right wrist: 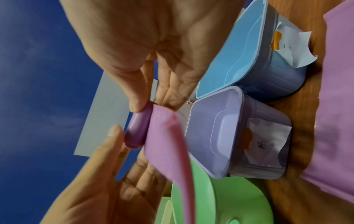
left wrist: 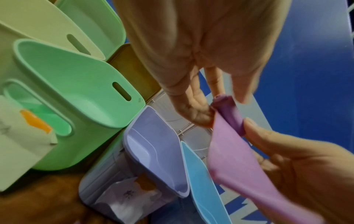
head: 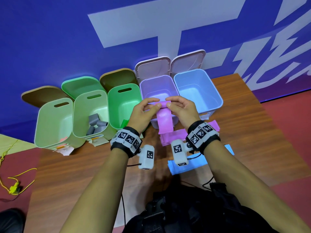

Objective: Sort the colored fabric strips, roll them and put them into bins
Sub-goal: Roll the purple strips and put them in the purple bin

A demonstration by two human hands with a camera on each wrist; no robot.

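Pinching a partly rolled pink fabric strip (head: 164, 115): left hand (head: 143, 113) and right hand (head: 180, 109), above the purple bin (head: 143, 84). Loose tail hangs toward the wooden table (head: 84, 165). Grey rolls (head: 96, 124) lie in a pale green bin (head: 79, 105).

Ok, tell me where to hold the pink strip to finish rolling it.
Grip the rolled end of the pink strip at its two sides, as the left hand and right hand do now, thumbs toward you and fingers behind. The loose tail hangs toward you, so the roll turns down along it.

Five bins (head: 198, 91), perhaps four rolls (head: 97, 123).
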